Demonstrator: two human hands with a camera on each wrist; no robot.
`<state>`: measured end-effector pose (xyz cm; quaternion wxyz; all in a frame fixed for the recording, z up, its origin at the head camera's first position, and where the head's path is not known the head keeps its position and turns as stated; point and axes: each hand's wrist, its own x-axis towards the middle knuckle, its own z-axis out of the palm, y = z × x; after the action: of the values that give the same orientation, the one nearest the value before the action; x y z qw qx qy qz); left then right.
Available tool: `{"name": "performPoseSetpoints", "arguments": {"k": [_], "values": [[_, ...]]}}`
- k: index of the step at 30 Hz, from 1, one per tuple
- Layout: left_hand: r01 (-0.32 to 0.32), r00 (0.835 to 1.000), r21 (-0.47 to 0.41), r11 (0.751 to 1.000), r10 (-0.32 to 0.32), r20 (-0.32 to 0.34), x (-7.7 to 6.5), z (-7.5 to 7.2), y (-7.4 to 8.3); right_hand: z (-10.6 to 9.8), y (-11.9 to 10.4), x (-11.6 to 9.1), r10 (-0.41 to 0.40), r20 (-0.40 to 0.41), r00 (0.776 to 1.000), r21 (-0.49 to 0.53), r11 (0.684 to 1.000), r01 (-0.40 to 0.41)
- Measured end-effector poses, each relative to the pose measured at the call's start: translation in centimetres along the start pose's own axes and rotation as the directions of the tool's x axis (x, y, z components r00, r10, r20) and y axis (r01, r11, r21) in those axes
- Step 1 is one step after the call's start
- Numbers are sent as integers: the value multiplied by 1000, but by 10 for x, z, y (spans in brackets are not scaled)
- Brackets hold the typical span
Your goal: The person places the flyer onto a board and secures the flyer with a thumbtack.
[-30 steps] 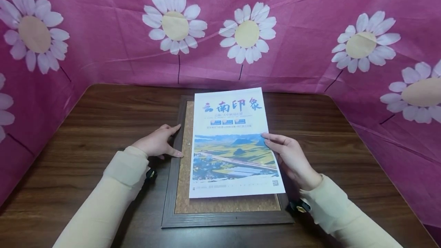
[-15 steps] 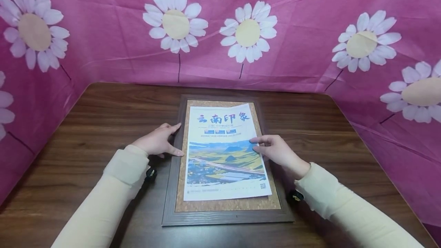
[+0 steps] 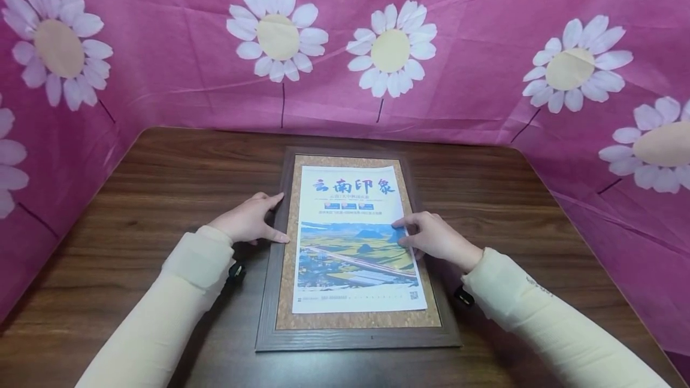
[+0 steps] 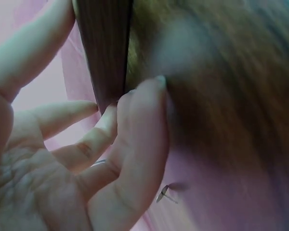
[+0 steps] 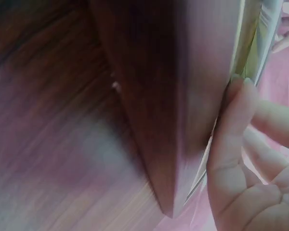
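Note:
A printed poster [image 3: 358, 256] with blue lettering and a landscape picture lies on a framed cork board [image 3: 358, 320], inside its dark wooden frame. Cork shows on all sides of the sheet. At the sheet's right edge, my right hand [image 3: 436, 239] pinches the paper, with thumb and index finger on the picture. My left hand [image 3: 245, 218] holds the frame's left side, thumb on the frame and fingers along its outer edge. A small metal thumbtack [image 4: 164, 194] lies beside those fingers in the left wrist view; the head view does not show it.
The board lies flat on a brown wood-grain table [image 3: 539, 238]. A pink cloth [image 3: 458, 23] printed with white daisies hangs along the back and both sides. Dark wrist devices sit under both cuffs.
My right hand has lowered the poster and shifted it left and toward me onto the cork, then slightly right. Its raised top corner now lies flatter. The left hand has stayed on the frame.

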<state>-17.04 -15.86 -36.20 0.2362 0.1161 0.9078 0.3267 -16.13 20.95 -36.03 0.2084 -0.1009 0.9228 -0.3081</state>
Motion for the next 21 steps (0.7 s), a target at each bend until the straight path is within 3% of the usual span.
{"name": "performPoseSetpoints", "arguments": {"k": [5, 9, 13, 17, 21], "values": [[-50, 990, 131, 990, 67, -126, -4, -11, -7, -2, 2, 1, 1, 8, 1000, -23, 1000, -1], [-46, 967, 80, 996, 65, -247, -9, -26, -9, -3, 2, 1, -5, 5, 1000, -54, 999, 6], [-26, 943, 57, 998, 44, -329, -16, -40, -9, -4, 4, 1, -28, 8, 1000, -58, 998, 28], [7, 930, 74, 997, 21, -367, -23, -48, -13, -6, 12, 1, -63, 7, 998, 13, 998, 63], [63, 939, 86, 994, -30, -341, -27, -48, -21, -12, 21, 4, -83, -37, 996, 116, 989, 87]]}}
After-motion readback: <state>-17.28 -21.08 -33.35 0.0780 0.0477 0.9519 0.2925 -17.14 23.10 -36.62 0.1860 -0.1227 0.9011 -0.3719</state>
